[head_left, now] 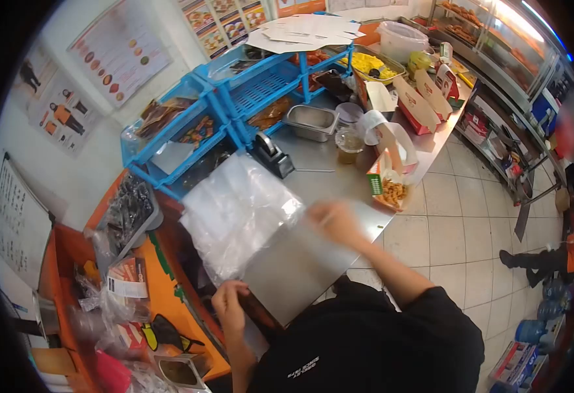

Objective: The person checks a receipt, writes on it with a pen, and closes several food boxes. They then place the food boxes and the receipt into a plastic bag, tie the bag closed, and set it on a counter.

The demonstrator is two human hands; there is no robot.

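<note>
My left hand (230, 305) is at the near left corner of the metal counter (287, 268), its fingers curled in; whatever they hold, if anything, is hidden. Over the counter, my right hand (333, 221) is smeared by motion, so its fingers cannot be made out. Between and beyond the hands lies a stack of clear plastic bags (234, 213). A black tape dispenser (272, 156) stands just behind the bags. Further right are a lidded plastic cup (348, 145) and an open carton of fried food (392, 191), close to the counter's right edge.
Blue plastic racks (261, 88) line the back of the counter, with a steel pan (311, 123) before them. Several red and white cartons (421, 105) stand at the right. A person's leg (529, 259) shows over the tiled floor. Plastic-wrapped items (126, 216) crowd the left.
</note>
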